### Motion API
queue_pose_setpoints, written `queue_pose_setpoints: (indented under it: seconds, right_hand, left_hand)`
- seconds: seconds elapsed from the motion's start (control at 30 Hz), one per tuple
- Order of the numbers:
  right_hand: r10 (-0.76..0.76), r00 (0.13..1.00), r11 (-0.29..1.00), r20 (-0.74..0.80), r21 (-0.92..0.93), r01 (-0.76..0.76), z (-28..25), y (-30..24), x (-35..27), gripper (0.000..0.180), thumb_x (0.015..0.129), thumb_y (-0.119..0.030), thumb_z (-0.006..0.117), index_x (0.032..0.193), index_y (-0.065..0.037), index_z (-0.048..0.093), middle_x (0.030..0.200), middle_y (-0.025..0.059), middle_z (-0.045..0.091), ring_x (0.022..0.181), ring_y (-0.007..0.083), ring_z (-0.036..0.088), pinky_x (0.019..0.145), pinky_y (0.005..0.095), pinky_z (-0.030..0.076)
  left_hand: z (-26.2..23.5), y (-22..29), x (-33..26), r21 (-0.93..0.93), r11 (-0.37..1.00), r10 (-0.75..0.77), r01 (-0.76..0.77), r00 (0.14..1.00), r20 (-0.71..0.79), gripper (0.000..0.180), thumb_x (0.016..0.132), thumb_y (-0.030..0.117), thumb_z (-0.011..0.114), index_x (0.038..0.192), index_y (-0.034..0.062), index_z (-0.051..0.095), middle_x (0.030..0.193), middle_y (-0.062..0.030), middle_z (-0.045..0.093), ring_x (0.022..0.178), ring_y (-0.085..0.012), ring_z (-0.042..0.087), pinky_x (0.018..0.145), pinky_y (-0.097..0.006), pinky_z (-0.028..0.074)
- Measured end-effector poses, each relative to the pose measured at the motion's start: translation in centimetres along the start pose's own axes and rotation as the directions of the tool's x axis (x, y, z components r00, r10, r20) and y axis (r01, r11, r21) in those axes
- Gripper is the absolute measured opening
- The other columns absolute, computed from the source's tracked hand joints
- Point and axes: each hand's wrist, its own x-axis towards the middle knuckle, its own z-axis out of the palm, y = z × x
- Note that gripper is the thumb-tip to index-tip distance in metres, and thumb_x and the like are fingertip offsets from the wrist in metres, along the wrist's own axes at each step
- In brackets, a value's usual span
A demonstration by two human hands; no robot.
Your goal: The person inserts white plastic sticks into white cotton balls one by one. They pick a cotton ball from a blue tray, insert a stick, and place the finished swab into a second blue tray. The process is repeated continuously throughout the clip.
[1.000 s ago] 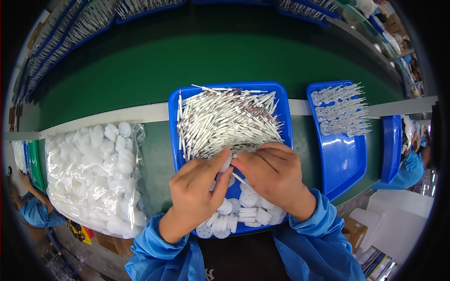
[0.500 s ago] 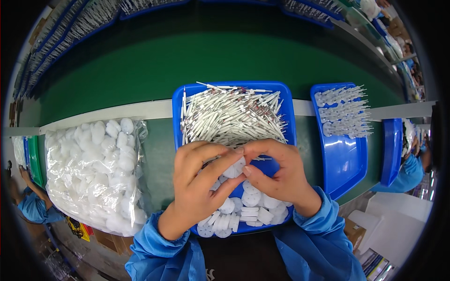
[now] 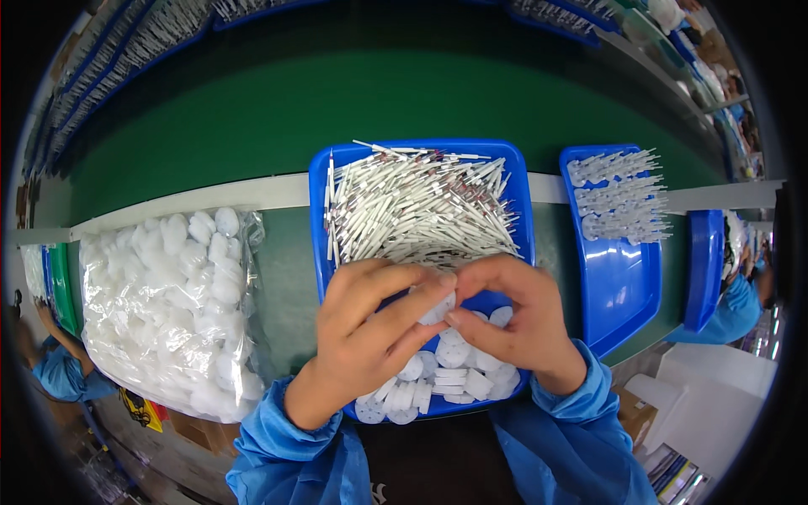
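A white round plastic disc (image 3: 438, 310) is gripped between the thumb and fingers of my left hand (image 3: 358, 332). My right hand (image 3: 523, 318) meets it at the disc's right edge, thumb and index finger pinched together; whatever sits between those fingertips is hidden. Both hands are over a blue tray (image 3: 317, 210). Its far part holds a heap of thin white sticks (image 3: 412, 202), some with dark reddish parts. Several more white discs (image 3: 454, 379) with small holes lie loose and stacked in the near part, below my hands.
To the left lies a clear plastic bag (image 3: 168, 311) full of white round pieces. A second blue tray (image 3: 619, 290) on the right carries rows of discs with sticks standing out. More filled blue trays (image 3: 126, 71) line the far left of the green table (image 3: 362, 93). Other people sit at both sides.
The disc has turned and shifted slightly right, showing less of its face. My right fingers have closed in at its edge, and my hands are closer together.
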Motion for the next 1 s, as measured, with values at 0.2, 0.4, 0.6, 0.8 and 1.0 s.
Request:
queue_pose_setpoints:
  seconds: [0.2,0.4,0.6,0.8,1.0]
  right_hand:
    - [-0.407,0.909,0.588,-0.090,-0.788,0.185,-3.1,0.0,1.3,0.019,0.080,-0.004,0.086,0.098,-0.010,0.081,0.090,0.0051,0.078,0.080,0.0272,0.075,0.073,0.0386,0.055]
    - [-0.359,0.933,0.241,0.014,-0.965,0.107,-1.3,1.8,5.2,0.013,0.081,-0.014,0.083,0.089,-0.011,0.073,0.085,0.0027,0.070,0.079,0.0241,0.070,0.072,0.0391,0.051]
    - [-0.283,0.958,0.393,-0.044,-0.917,0.074,-1.7,1.5,5.7,0.016,0.079,-0.009,0.080,0.090,-0.012,0.069,0.085,0.0009,0.069,0.085,0.0241,0.070,0.074,0.0413,0.050]
    - [-0.446,0.894,0.539,-0.035,-0.808,0.238,-2.1,1.2,3.8,0.021,0.077,-0.004,0.082,0.092,-0.014,0.071,0.086,-0.0024,0.072,0.084,0.0231,0.070,0.089,0.0407,0.052]
    - [-0.388,0.921,0.809,0.034,-0.467,0.358,-0.1,0.8,1.5,0.027,0.077,-0.004,0.087,0.100,-0.016,0.079,0.077,-0.0015,0.073,0.068,0.0188,0.069,0.088,0.0386,0.056]
  left_hand:
    - [-0.2,0.0,-0.2,-0.215,0.976,-0.053,0.020,0.987,-0.150,0.040,0.084,0.025,0.090,0.121,0.0089,0.087,0.117,-0.0093,0.074,0.101,-0.0243,0.066,0.080,-0.036,0.055]
    - [-0.7,-0.1,-0.8,-0.173,0.972,-0.169,0.158,0.985,-0.046,0.036,0.089,0.012,0.088,0.124,0.0016,0.084,0.111,-0.0121,0.069,0.092,-0.0205,0.066,0.075,-0.033,0.056]
    - [-0.1,-0.4,-0.2,-0.232,0.921,-0.334,0.313,0.941,-0.054,0.042,0.093,-0.008,0.078,0.134,0.0018,0.079,0.111,-0.0120,0.069,0.093,-0.0197,0.067,0.078,-0.030,0.057]
    - [0.0,-0.5,-0.6,-0.341,0.836,-0.457,0.430,0.889,-0.002,0.037,0.094,-0.007,0.079,0.131,0.0019,0.079,0.117,-0.0124,0.070,0.100,-0.0189,0.071,0.084,-0.029,0.060]
    - [-0.2,-0.7,-0.7,-0.462,0.780,-0.458,0.422,0.888,0.038,0.038,0.092,-0.005,0.082,0.128,0.0042,0.080,0.120,-0.0116,0.071,0.101,-0.0172,0.073,0.084,-0.028,0.063]
